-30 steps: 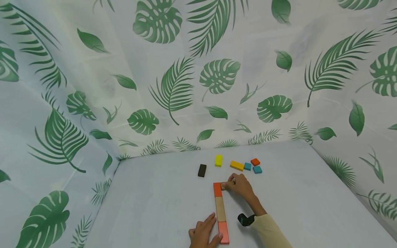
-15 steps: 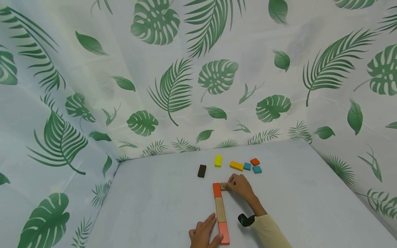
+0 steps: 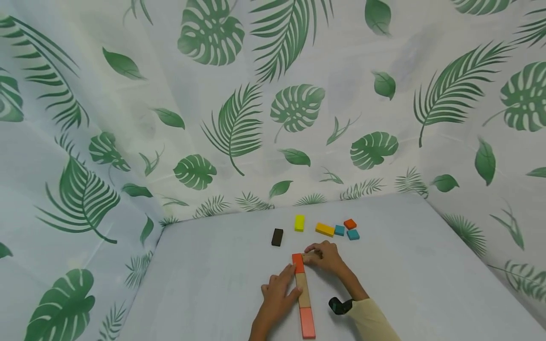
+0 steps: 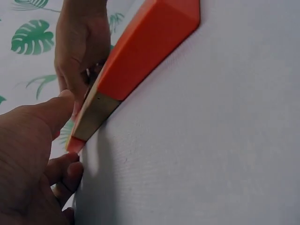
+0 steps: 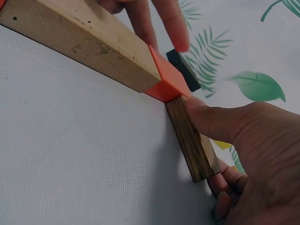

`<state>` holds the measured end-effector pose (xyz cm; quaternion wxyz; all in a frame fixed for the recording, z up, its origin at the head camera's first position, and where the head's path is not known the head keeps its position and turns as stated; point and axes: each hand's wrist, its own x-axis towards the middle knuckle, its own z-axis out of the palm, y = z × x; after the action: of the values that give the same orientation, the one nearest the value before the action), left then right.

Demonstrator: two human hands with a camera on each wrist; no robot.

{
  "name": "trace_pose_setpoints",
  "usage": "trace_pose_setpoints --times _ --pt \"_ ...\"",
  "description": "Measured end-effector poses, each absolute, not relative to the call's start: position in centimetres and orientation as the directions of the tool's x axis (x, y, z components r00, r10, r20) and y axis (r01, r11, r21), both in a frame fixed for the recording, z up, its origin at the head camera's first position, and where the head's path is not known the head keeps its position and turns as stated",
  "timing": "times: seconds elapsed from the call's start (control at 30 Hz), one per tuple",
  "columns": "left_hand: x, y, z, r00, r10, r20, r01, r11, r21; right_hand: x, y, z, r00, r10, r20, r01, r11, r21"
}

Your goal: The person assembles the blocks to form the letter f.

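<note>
A row of blocks runs away from me on the table: a coral-red block (image 3: 307,323) nearest, a pale wooden block (image 3: 304,296) in the middle, an orange-red block (image 3: 298,263) at the far end. My left hand (image 3: 275,293) lies along the row's left side, fingertips touching the orange-red block and thumb at the wooden one. At the row's far right side, my right hand (image 3: 327,258) pinches a brown wooden block (image 5: 190,140) between thumb and fingers. That block's end meets the orange-red block, standing out sideways from it; my fingers partly cover it in the head view.
Farther back lie a dark block (image 3: 277,237), a yellow block (image 3: 299,223), an orange-yellow block (image 3: 325,229), two blue blocks (image 3: 352,234) and a small orange block (image 3: 350,224). Leaf-printed cloth walls (image 3: 247,184) edge the white table (image 3: 204,284).
My left hand has slid forward along the row, from the coral-red block up to the orange-red one. The right hand stays at the far end, still pinching the brown wooden block.
</note>
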<state>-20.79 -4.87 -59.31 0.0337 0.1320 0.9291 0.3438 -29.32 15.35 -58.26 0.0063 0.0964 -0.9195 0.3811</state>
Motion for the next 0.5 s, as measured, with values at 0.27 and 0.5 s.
trace_pose_setpoints --times 0.27,0.5 --pt "-21.3 -4.43 -59.61 -0.957 0.289 0.016 0.251 0.801 0.544 -29.56 15.29 -58.53 -0.976 -0.212 0.052 -0.194 0.733 -0.651" --pt "-21.36 -4.35 -59.81 -0.958 0.286 0.01 0.247 0.811 0.53 -29.61 15.5 -58.46 -0.971 -0.236 0.044 -0.207 0.729 -0.653"
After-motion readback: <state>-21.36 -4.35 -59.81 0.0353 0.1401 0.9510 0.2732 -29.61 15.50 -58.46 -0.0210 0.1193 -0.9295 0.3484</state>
